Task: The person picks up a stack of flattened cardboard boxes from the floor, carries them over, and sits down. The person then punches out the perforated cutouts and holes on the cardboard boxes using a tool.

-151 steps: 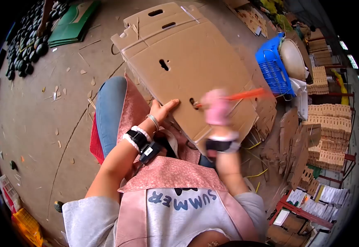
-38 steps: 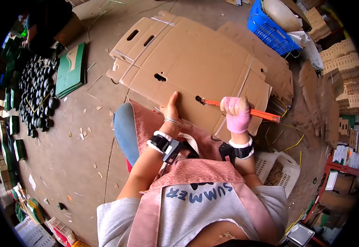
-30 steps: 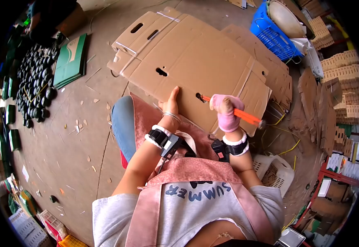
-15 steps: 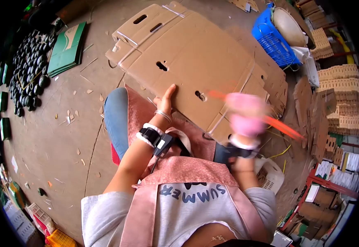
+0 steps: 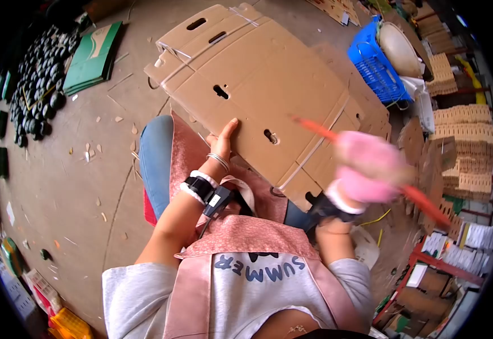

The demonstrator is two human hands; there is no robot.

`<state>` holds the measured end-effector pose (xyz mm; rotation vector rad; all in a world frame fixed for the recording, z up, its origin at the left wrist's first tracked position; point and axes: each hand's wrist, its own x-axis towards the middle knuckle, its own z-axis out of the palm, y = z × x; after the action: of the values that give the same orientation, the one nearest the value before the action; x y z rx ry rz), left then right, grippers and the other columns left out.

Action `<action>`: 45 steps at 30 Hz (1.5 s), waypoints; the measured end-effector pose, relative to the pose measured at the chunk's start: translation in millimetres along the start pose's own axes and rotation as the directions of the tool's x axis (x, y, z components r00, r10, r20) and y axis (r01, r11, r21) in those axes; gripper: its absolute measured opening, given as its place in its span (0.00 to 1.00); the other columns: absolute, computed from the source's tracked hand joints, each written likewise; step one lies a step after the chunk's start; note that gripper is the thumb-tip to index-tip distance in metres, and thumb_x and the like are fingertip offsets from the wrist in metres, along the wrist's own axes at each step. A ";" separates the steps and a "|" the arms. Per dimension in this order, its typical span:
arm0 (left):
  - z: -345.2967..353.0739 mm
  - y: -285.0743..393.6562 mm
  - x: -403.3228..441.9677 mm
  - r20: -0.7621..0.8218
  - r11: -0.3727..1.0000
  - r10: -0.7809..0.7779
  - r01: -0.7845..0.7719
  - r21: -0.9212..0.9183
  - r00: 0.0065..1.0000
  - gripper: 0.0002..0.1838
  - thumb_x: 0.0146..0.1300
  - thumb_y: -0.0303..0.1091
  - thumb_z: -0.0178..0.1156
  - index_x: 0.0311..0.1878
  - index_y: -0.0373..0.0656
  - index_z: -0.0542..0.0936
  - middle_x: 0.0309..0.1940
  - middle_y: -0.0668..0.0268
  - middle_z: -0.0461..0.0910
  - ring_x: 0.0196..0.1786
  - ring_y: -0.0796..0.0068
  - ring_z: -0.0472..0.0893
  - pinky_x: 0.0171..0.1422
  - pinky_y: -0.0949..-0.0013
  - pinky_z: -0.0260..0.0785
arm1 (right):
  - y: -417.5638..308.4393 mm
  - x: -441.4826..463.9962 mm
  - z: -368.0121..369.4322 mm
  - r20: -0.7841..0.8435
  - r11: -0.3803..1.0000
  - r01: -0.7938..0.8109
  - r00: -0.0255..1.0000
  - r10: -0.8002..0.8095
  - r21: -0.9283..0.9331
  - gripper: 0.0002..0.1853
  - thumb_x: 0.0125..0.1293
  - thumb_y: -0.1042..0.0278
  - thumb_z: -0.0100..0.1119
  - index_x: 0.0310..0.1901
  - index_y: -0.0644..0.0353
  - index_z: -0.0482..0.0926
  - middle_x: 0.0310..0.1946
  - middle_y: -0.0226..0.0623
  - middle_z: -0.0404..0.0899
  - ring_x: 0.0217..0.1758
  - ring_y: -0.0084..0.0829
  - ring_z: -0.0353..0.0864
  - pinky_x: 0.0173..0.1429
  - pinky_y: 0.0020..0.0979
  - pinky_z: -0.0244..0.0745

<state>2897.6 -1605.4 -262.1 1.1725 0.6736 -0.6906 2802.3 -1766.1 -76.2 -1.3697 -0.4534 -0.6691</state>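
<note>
A strapped stack of flat brown cardboard (image 5: pixel 269 85) lies tilted in front of my lap, with several cut-out holes in its top sheet. My left hand (image 5: pixel 224 140) grips the stack's near edge, its thumb on top and the other fingers hidden beneath. In a pink glove, my right hand (image 5: pixel 371 166) is closed around an orange-red stick-like tool (image 5: pixel 316 128) and blurred by motion. The tool's thin tip is over the cardboard, apart from the hole (image 5: pixel 270 136) nearest to me. White straps (image 5: pixel 314 148) run round the stack.
Green folded cartons (image 5: pixel 93 57) and many dark round objects (image 5: pixel 37 85) lie on the floor at the upper left. A blue basket (image 5: pixel 372 70) stands at the upper right, near stacked cut cardboard (image 5: pixel 464 124). A white crate (image 5: pixel 365 247) sits beside my right forearm.
My right hand has moved right, and the tool's tip has come out of the hole in the cardboard. My left hand keeps hold of the edge. The view has shifted slightly.
</note>
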 end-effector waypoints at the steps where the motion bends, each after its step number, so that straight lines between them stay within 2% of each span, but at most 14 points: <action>1: 0.5 -1.3 0.4 -0.005 1.000 0.008 -0.008 -0.013 1.000 0.43 0.41 0.54 0.66 0.55 0.37 0.59 0.45 0.56 0.72 0.43 0.61 0.76 0.46 0.58 0.68 | 34.6 -22.2 1.0 -0.058 0.985 -0.130 0.991 0.124 -0.115 0.22 0.63 0.59 0.40 0.12 0.54 0.57 0.09 0.27 0.55 0.12 0.26 0.55 0.20 0.28 0.55; 3: 5.7 -0.3 5.2 -0.023 0.995 0.075 -0.077 -0.060 0.997 0.42 0.41 0.53 0.66 0.54 0.37 0.61 0.45 0.55 0.72 0.43 0.62 0.76 0.47 0.59 0.68 | 103.6 -66.1 2.9 -0.171 0.863 -0.403 0.915 0.366 -0.305 0.23 0.64 0.56 0.44 0.13 0.59 0.61 0.10 0.29 0.61 0.15 0.25 0.60 0.23 0.27 0.58; 5: -0.8 -4.3 0.3 -0.023 0.997 0.064 -0.065 -0.047 0.998 0.42 0.41 0.51 0.67 0.53 0.34 0.60 0.45 0.54 0.72 0.44 0.63 0.76 0.48 0.60 0.68 | 99.9 -76.7 9.6 -0.203 0.912 -0.403 0.902 0.382 -0.076 0.24 0.66 0.58 0.42 0.13 0.58 0.57 0.10 0.27 0.56 0.14 0.23 0.55 0.22 0.27 0.56; 10: 1.3 -9.7 14.9 -0.018 0.993 0.118 -0.119 -0.026 0.993 0.43 0.43 0.55 0.65 0.54 0.33 0.59 0.45 0.54 0.72 0.43 0.64 0.77 0.46 0.62 0.70 | 74.7 -36.3 6.3 -0.136 0.946 -0.264 0.947 0.292 0.191 0.23 0.66 0.63 0.43 0.13 0.54 0.55 0.09 0.25 0.50 0.12 0.21 0.49 0.20 0.28 0.53; 11: -1.4 -6.1 17.0 -0.016 0.996 0.082 -0.082 0.018 0.996 0.43 0.43 0.54 0.65 0.54 0.33 0.59 0.45 0.54 0.72 0.44 0.63 0.76 0.46 0.61 0.69 | 52.6 -13.8 15.3 -0.168 0.987 -0.156 0.972 0.162 0.048 0.24 0.67 0.59 0.39 0.12 0.49 0.51 0.08 0.23 0.46 0.10 0.21 0.44 0.18 0.26 0.49; 14: -8.2 -2.9 22.2 0.031 0.989 -0.051 0.047 0.141 0.998 0.41 0.44 0.55 0.64 0.54 0.35 0.60 0.46 0.56 0.72 0.45 0.62 0.75 0.47 0.57 0.68 | 7.7 35.0 11.2 0.158 0.976 -0.066 0.987 0.033 0.208 0.25 0.68 0.59 0.35 0.12 0.49 0.50 0.07 0.21 0.42 0.08 0.20 0.40 0.17 0.25 0.47; 17: -15.6 6.3 28.7 0.132 0.978 -0.132 0.107 0.180 0.982 0.35 0.44 0.55 0.64 0.51 0.40 0.68 0.46 0.59 0.72 0.46 0.61 0.73 0.45 0.54 0.65 | 17.8 18.7 4.4 -0.024 0.994 -0.093 0.995 0.094 0.051 0.24 0.69 0.58 0.34 0.12 0.50 0.51 0.07 0.22 0.43 0.09 0.20 0.40 0.17 0.25 0.47; 20: -11.3 17.2 24.0 0.094 0.955 -0.246 0.224 0.194 0.965 0.33 0.44 0.55 0.64 0.49 0.42 0.71 0.44 0.60 0.73 0.46 0.60 0.71 0.45 0.53 0.63 | 62.4 -24.1 1.0 -0.163 0.968 -0.205 0.960 0.227 0.143 0.24 0.69 0.59 0.35 0.13 0.51 0.52 0.07 0.23 0.44 0.09 0.21 0.42 0.17 0.26 0.49; 26: -10.6 14.6 31.3 0.067 0.958 -0.235 0.219 0.185 0.970 0.34 0.42 0.57 0.64 0.49 0.45 0.71 0.46 0.60 0.71 0.49 0.57 0.69 0.46 0.43 0.61 | 89.6 -50.4 -3.8 -0.216 0.956 -0.287 0.931 0.293 0.059 0.27 0.66 0.54 0.44 0.11 0.59 0.58 0.08 0.27 0.56 0.11 0.23 0.55 0.21 0.27 0.57; 30: -4.0 24.4 15.3 0.084 0.945 -0.280 0.259 0.201 0.956 0.37 0.41 0.59 0.64 0.52 0.46 0.70 0.48 0.59 0.70 0.50 0.55 0.68 0.47 0.38 0.59 | 82.1 -45.3 -1.1 -0.188 0.918 -0.342 0.933 0.307 -0.202 0.29 0.65 0.49 0.45 0.12 0.63 0.62 0.09 0.29 0.62 0.13 0.23 0.60 0.22 0.26 0.58; 33: -2.3 22.9 21.6 0.008 0.936 -0.273 0.263 0.236 0.962 0.40 0.41 0.60 0.64 0.54 0.45 0.68 0.50 0.58 0.69 0.53 0.53 0.67 0.48 0.38 0.58 | 99.1 -42.9 -7.5 -0.250 0.928 -0.362 0.910 0.330 -0.089 0.28 0.65 0.50 0.45 0.12 0.62 0.62 0.09 0.28 0.61 0.13 0.22 0.59 0.22 0.25 0.58; 40: -18.4 6.5 59.9 0.085 0.925 -0.142 0.102 0.365 0.986 0.42 0.40 0.62 0.64 0.55 0.44 0.66 0.52 0.58 0.69 0.50 0.48 0.70 0.46 0.38 0.60 | 91.4 -32.4 -10.5 -0.291 0.930 -0.296 0.890 0.352 0.218 0.26 0.66 0.53 0.44 0.12 0.54 0.55 0.07 0.25 0.52 0.10 0.21 0.49 0.17 0.26 0.54; 44: -19.1 5.7 58.3 0.103 0.934 -0.123 0.080 0.349 0.987 0.43 0.40 0.62 0.63 0.55 0.43 0.66 0.51 0.57 0.69 0.49 0.48 0.71 0.44 0.39 0.61 | 34.0 10.9 -6.2 -0.062 0.957 0.014 0.998 0.004 0.289 0.23 0.66 0.59 0.41 0.13 0.51 0.54 0.07 0.23 0.47 0.09 0.21 0.44 0.17 0.26 0.51; 45: -18.0 5.9 57.2 0.086 0.934 -0.127 0.090 0.347 0.988 0.43 0.40 0.62 0.63 0.55 0.43 0.66 0.51 0.57 0.70 0.49 0.48 0.71 0.44 0.39 0.61 | 8.1 25.9 6.2 -0.034 0.987 0.118 0.993 -0.115 0.108 0.24 0.68 0.57 0.35 0.12 0.49 0.51 0.07 0.21 0.44 0.08 0.20 0.40 0.16 0.25 0.46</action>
<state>2935.6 -1594.1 -307.6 1.4131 0.5429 -0.9867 2827.4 -1763.9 -64.2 -1.2359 -0.5436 -0.7473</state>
